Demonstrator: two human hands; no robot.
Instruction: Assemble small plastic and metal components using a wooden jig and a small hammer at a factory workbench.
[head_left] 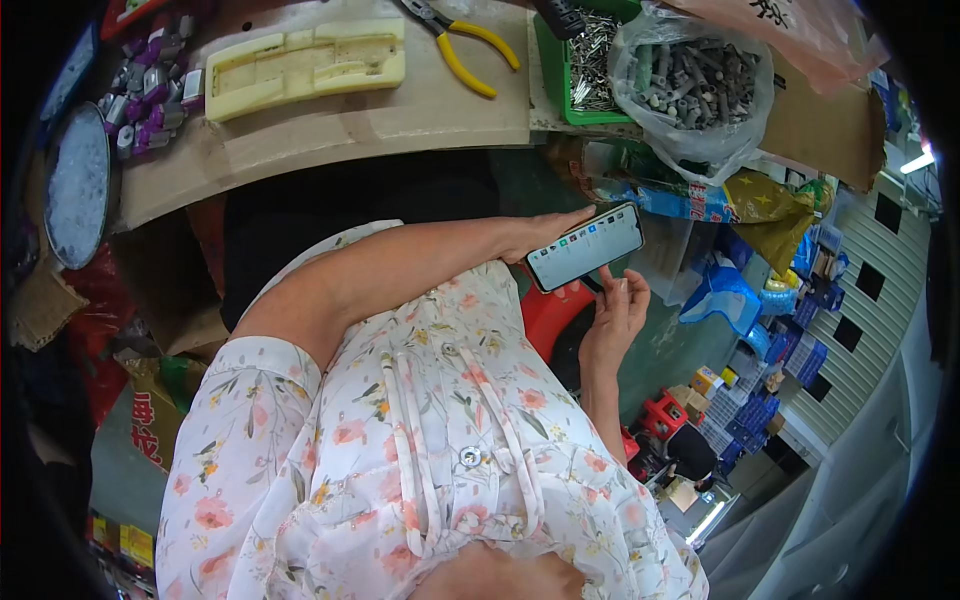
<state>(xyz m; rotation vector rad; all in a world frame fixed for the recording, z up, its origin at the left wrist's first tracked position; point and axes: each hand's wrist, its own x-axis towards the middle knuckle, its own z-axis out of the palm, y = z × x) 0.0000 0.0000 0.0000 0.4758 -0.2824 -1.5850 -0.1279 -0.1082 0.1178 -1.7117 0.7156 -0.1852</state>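
Note:
A smartphone [586, 247] with a lit screen of small icons is held out to the right of my lap, tilted. My left hand [543, 235] grips it along its upper left side; the fingers behind it are hidden. Just below the phone's lower edge is my right hand [615, 315], its fingers loosely bent and apart, holding nothing. One fingertip comes close to the phone; I cannot tell whether it touches.
On the table [460, 120] are a pale yellow block fixture [305, 68], yellow-handled pliers [462, 45] and a pile of purple-and-silver parts [150, 95]. A green bin [556, 75] of metal pins and a clear bag [700, 85] of grey pieces stand right. A red stool [550, 315] is below the phone.

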